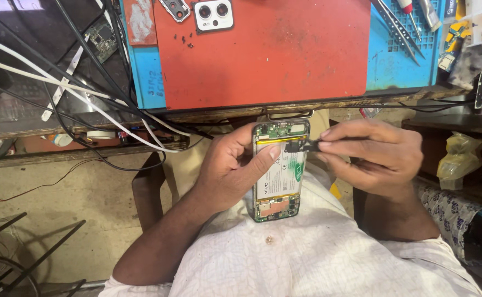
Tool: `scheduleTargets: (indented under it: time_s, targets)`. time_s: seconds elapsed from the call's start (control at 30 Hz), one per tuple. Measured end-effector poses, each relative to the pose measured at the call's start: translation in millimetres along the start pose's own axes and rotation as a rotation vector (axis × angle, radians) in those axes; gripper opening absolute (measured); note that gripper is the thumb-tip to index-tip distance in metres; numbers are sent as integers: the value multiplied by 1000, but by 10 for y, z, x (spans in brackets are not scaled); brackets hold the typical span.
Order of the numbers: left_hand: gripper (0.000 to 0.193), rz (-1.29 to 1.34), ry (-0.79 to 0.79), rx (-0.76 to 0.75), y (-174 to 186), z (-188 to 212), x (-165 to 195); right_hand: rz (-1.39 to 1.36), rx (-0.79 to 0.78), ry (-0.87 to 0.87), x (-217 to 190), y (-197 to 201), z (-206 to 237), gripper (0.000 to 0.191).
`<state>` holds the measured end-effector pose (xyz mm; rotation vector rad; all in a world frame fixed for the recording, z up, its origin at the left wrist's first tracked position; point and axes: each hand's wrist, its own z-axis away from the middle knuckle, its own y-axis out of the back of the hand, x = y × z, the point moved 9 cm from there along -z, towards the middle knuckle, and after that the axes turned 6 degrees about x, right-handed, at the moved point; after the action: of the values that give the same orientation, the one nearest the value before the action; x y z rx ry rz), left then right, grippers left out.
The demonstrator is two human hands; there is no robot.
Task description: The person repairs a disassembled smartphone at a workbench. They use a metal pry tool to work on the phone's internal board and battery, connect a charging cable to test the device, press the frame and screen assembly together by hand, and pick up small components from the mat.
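Observation:
An opened smartphone (278, 181) with its back cover off shows a white battery and green circuit boards. My left hand (227, 168) grips it from the left, thumb pressed on the battery, holding it upright over my lap below the bench edge. My right hand (375, 154) pinches a small black part (301, 146), a flex strip or connector, at the phone's upper right, just under the yellow strip near the top board.
A red mat (268, 55) lies on a blue work mat (145, 77) on the bench above. On the red mat are camera cover pieces (213, 15) and small screws (185, 39). Tweezers and screwdrivers (406, 22) lie at the right. White and black cables (76, 88) hang at the left.

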<state>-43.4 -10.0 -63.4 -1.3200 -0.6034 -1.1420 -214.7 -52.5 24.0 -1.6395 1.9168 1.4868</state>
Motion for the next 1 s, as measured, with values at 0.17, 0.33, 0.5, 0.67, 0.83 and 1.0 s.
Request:
scheduleTargets:
  time_s: [0.17,0.33,0.5,0.67,0.83,1.0]
  targets:
    - [27,-54,6,-9,-56,-25,46,19,6,90,-126,-100,-101,23]
    - [28,-121,-10,1,-43,-16,123,75,-43,168,-245,-227,-234,24]
    - [26,-78,-49,2,-35,-22,167,145,-117,265,-387,-260,-297,24]
    - [31,-307,-82,88,22,-38,183,131,-114,75,-310,-212,-281,24]
    - [32,-246,-87,86,-3,-19,216,-150,-7,-422,99,-95,-144,33]
    - [31,-258,-98,63,-16,-11,228,-474,-45,-687,305,-234,84,18]
